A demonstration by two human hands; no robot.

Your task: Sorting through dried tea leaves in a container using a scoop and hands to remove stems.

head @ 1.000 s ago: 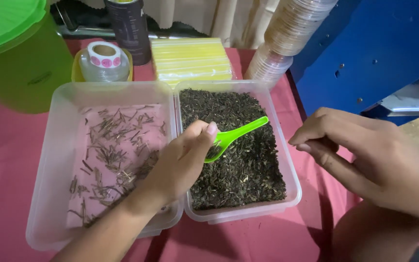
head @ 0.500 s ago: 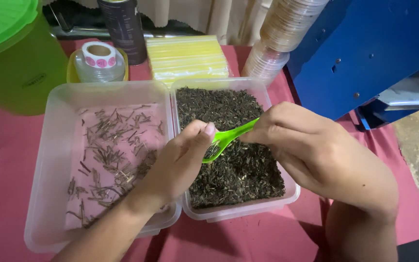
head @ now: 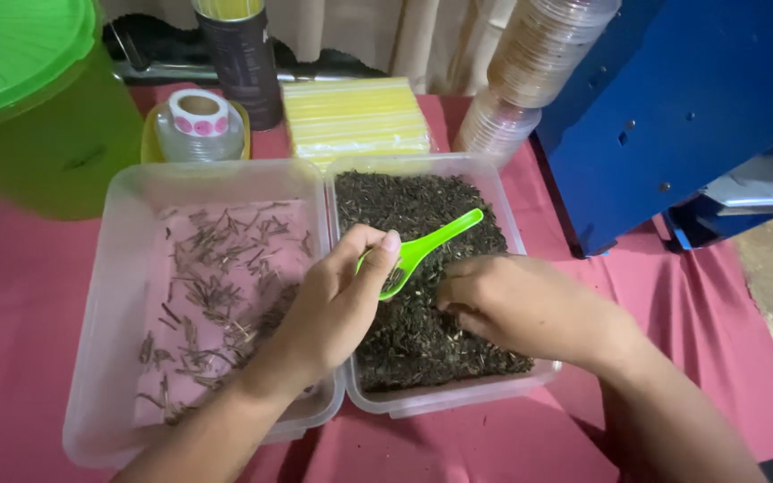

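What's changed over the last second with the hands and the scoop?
The right hand moved in from the right and down onto the dark leaves in the right tub. The left hand keeps holding the green scoop. Both tubs stayed put.

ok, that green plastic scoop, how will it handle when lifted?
The green plastic scoop looks thin and small, so probably light and slightly flexible. The left hand pinches it with fingertips alone, suggesting little weight. Its smooth surface may slip.

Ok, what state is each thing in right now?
left hand: holding green scoop, over the tubs
right hand: fingers down in the dark leaves
right tub: open, full of dark leaves
left tub: open, thin scatter of stems
green bin: lid on
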